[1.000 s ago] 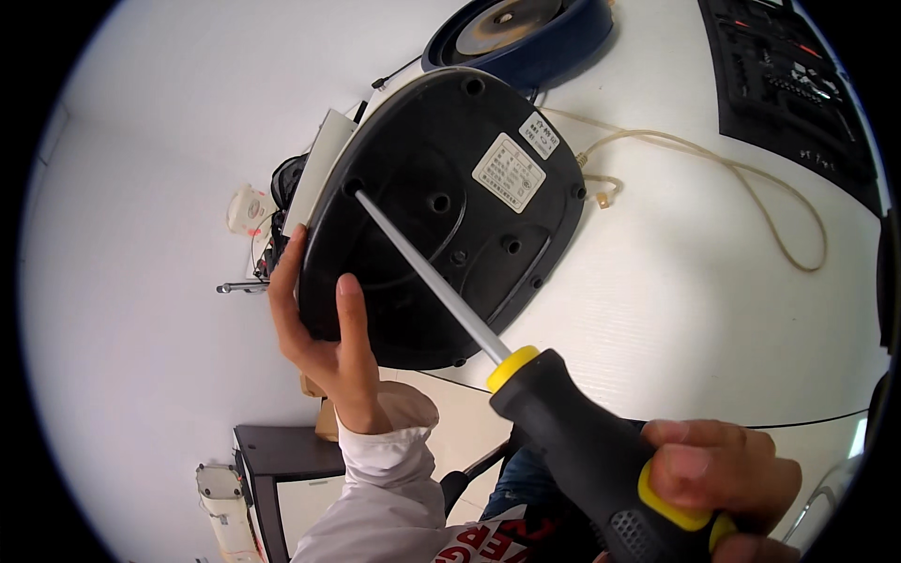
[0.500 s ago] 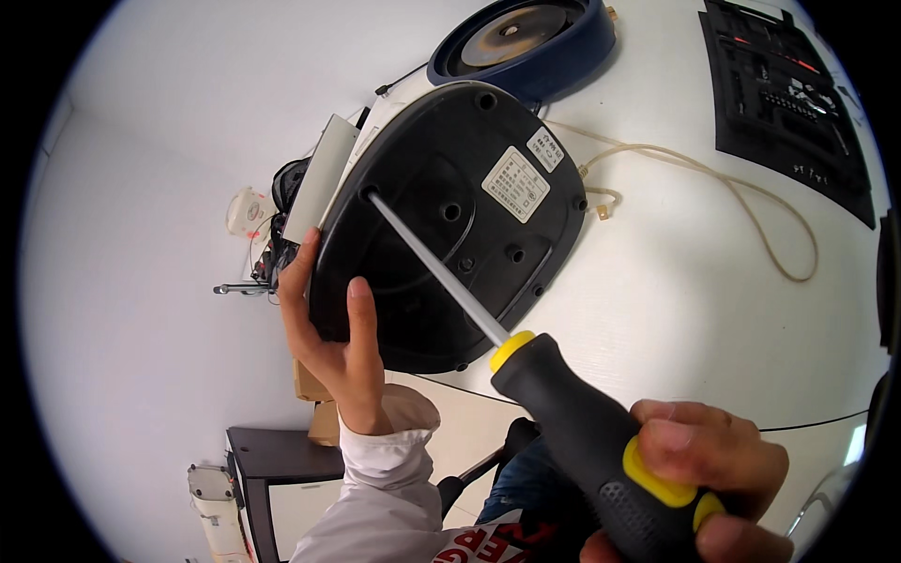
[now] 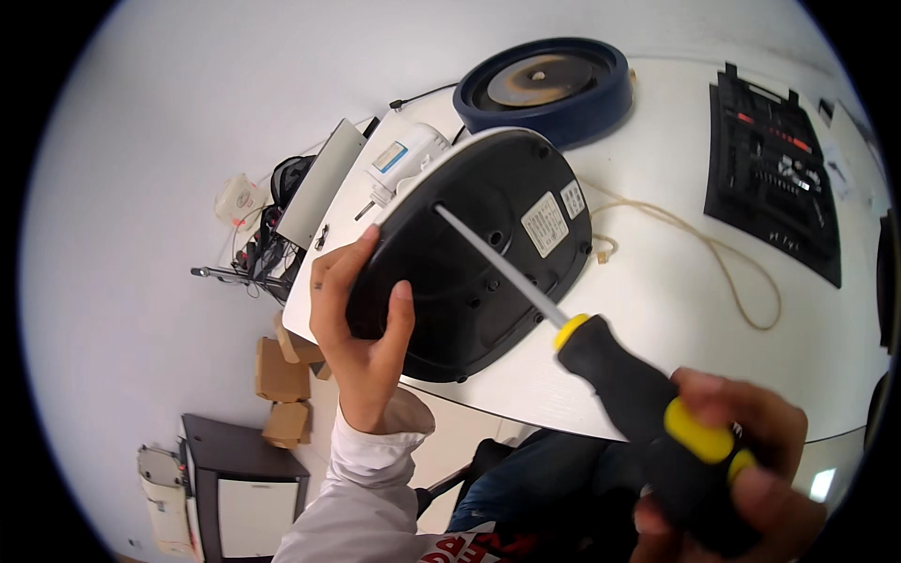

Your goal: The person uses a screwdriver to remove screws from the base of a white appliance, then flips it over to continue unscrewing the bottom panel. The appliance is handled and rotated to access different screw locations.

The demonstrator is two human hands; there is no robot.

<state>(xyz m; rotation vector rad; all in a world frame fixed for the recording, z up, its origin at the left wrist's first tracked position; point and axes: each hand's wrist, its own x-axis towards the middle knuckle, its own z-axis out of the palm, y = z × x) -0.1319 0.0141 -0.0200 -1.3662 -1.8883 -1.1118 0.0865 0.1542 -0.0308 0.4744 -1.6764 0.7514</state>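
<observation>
My left hand (image 3: 361, 324) grips the left edge of a black oval appliance base (image 3: 488, 272), holding it tilted up off the white table (image 3: 676, 310) with its underside facing me. White labels sit on that underside. My right hand (image 3: 741, 469) is closed around the black and yellow handle of a long screwdriver (image 3: 601, 347). Its metal shaft runs up and left, and its tip rests at a hole near the upper left of the underside.
A round dark blue dish-shaped part (image 3: 544, 84) lies at the table's far side. A black tool tray (image 3: 774, 178) sits at the right, a beige cord (image 3: 713, 253) loops between them. A white part (image 3: 404, 159) lies behind the base. Cardboard boxes (image 3: 282, 375) and a cabinet (image 3: 244, 479) stand on the floor.
The appliance base has shifted slightly right and toward me in my left hand. The screwdriver has stayed with its tip at the same hole, and my right hand has dropped lower right.
</observation>
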